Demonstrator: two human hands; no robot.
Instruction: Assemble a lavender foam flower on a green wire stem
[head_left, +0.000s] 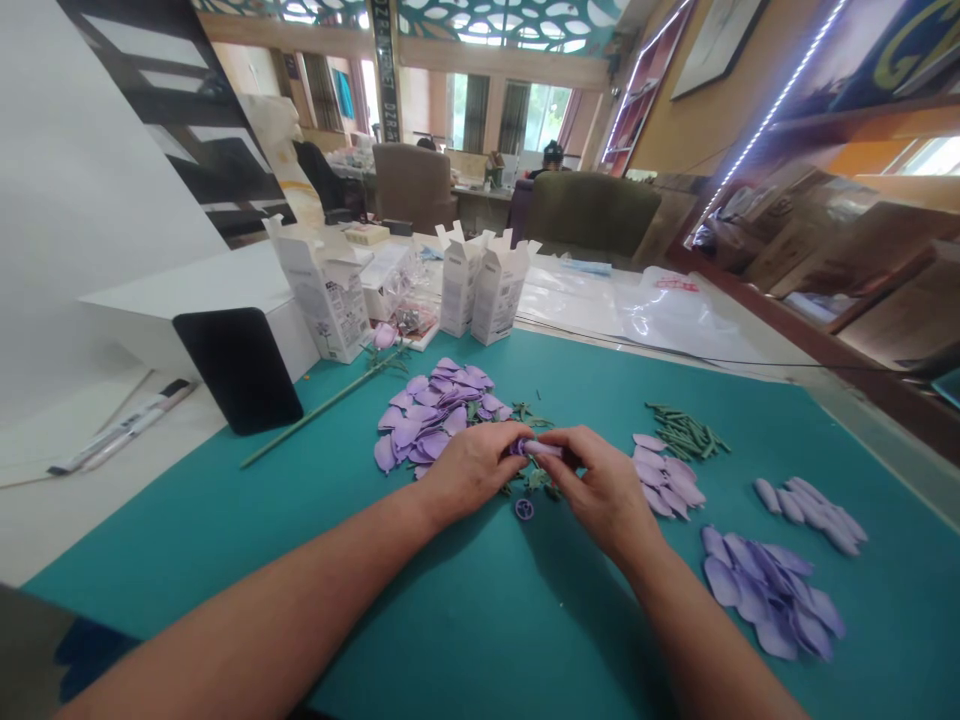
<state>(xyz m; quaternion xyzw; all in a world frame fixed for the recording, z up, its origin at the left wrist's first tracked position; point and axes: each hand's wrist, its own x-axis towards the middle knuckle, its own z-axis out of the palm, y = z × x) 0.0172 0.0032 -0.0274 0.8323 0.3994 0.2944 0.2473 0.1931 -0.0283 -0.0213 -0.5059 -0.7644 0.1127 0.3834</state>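
Note:
Over the teal mat, my left hand (474, 462) pinches a small dark-purple round part (519, 446). My right hand (604, 485) grips a pale lilac flower-bud core (544, 449), its end meeting the purple part. Just below them lies a purple spoked ring (524, 510). Left of my fingers is a heap of purple plastic petals (435, 405). Green leafy pieces (536, 480) lie under and around the hands, partly hidden. To the right are lighter pink petals (671, 480) and short green stem pieces (686, 430).
Farther right sit more lilac bud cores (814, 510) and a lavender petal pile (772, 590). A finished-looking flower on a green stem (322, 412) lies left, beside a propped black tablet (238, 370). Open white boxes (499, 290) stand behind the mat (450, 640), near clear plastic bags (652, 310).

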